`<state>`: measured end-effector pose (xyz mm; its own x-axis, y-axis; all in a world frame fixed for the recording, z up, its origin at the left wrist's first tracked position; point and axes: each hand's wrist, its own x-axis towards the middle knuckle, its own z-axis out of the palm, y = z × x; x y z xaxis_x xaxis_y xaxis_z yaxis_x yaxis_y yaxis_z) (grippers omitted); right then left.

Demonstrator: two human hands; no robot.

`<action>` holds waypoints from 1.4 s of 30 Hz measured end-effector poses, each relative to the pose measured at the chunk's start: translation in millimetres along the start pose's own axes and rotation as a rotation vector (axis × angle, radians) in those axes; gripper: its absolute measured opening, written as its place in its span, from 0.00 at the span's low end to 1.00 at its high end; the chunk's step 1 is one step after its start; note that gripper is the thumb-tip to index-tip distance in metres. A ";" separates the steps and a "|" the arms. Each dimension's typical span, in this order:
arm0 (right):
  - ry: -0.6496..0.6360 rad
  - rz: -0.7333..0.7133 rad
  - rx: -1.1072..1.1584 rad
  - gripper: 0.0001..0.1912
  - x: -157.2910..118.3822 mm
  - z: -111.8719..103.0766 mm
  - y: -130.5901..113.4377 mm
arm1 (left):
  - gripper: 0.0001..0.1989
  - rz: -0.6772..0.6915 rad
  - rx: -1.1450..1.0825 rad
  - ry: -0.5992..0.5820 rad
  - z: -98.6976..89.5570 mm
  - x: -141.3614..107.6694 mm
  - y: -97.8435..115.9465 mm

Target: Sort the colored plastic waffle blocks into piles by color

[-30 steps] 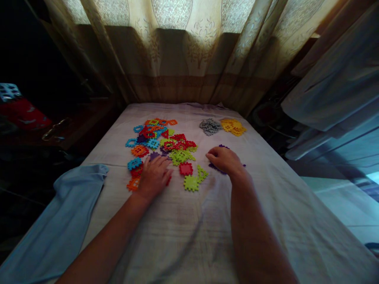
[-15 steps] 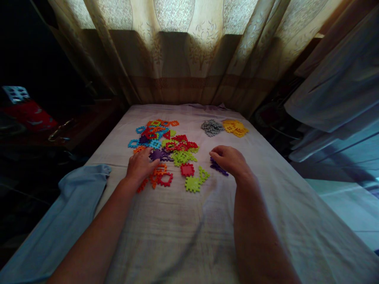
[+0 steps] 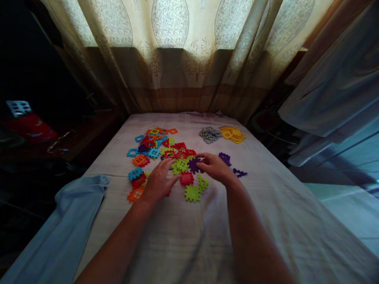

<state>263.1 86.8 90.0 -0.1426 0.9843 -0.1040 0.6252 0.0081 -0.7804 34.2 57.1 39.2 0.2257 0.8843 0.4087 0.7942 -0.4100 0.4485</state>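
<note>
My right hand [image 3: 215,169] pinches a dark purple square tile [image 3: 194,165] with notched edges, at the right side of the mixed pile. My left hand [image 3: 160,180] has thumb and fingers spread over the pile's near side, close to the lime green tiles [image 3: 179,166]; nothing shows in its grasp. Just below the purple tile lie a red square tile [image 3: 187,178], a lime square tile [image 3: 192,193] and a lime triangular frame [image 3: 203,183]. Two more purple pieces, a square frame [image 3: 225,158] and a triangle [image 3: 239,172], rest beyond my right wrist.
Grey tiles [image 3: 210,134] and yellow tiles [image 3: 233,134] form two heaps at the far right. Orange tiles [image 3: 140,159] and blue ones [image 3: 135,173] lie at the left. Light blue cloth [image 3: 71,213] drapes over the bed's left edge; a curtain [image 3: 189,79] hangs behind.
My right hand has moved left from the purple pieces to the pile and now holds a purple tile. My left hand has shifted right and nearer, uncovering orange, red and blue tiles.
</note>
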 end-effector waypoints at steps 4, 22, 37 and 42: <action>0.244 0.148 -0.330 0.21 -3.8 -38.2 22.2 | 0.14 -0.135 0.239 -0.109 -15.6 5.2 -30.4; 0.386 0.346 -0.572 0.25 -10.9 -63.8 59.6 | 0.10 -0.226 0.378 -0.357 -20.5 36.3 -41.0; 0.011 -0.063 -0.261 0.16 -9.7 3.4 -17.4 | 0.10 -0.281 -0.124 -0.181 -31.0 7.3 0.8; -0.195 -0.136 -0.064 0.12 -3.4 29.3 -19.3 | 0.07 -0.097 -0.187 -0.044 -10.4 -4.1 16.9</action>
<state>229.0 78.1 87.3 -0.3701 0.9208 -0.1230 0.6366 0.1550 -0.7554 40.8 44.3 53.4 0.1805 0.9289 0.3234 0.6961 -0.3530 0.6252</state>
